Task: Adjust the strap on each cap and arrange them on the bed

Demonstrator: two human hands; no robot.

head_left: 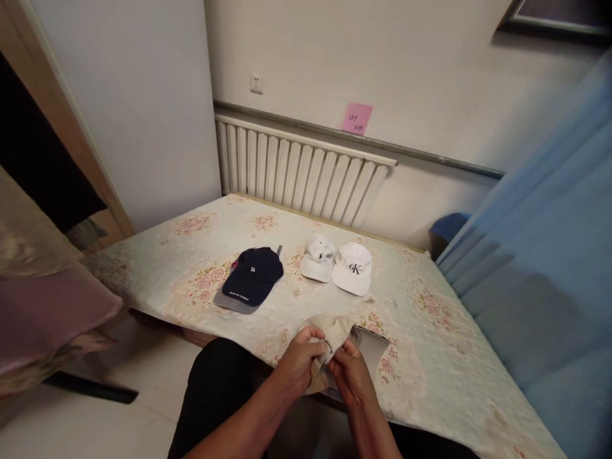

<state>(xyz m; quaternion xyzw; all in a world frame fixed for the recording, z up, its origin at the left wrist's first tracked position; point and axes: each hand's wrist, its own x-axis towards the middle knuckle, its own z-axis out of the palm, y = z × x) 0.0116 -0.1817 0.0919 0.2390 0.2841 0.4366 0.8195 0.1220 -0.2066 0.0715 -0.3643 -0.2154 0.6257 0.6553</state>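
Both of my hands grip a beige baseball cap (329, 326) at the near edge of the floral-covered table (411, 389). My left hand (300, 360) pinches the strap side, thumb on top. Opposite it, my right hand (351, 370) pinches the same part, fingers curled. The cap's grey brim underside (373, 357) points right. Farther back lie two white caps: one with a small dark logo (317, 258), one with black CK letters (352, 269). To the left, a navy cap (253, 277) rests on top of a grey-brimmed cap (236, 303), which is mostly hidden.
A white radiator (301, 169) runs along the wall behind. Blue curtain (535, 255) hangs down the right side, beside a dark blue object (449, 226). Pink and beige cloth (48, 312) drapes at the left. My dark-trousered knee (215, 382) is below the near edge.
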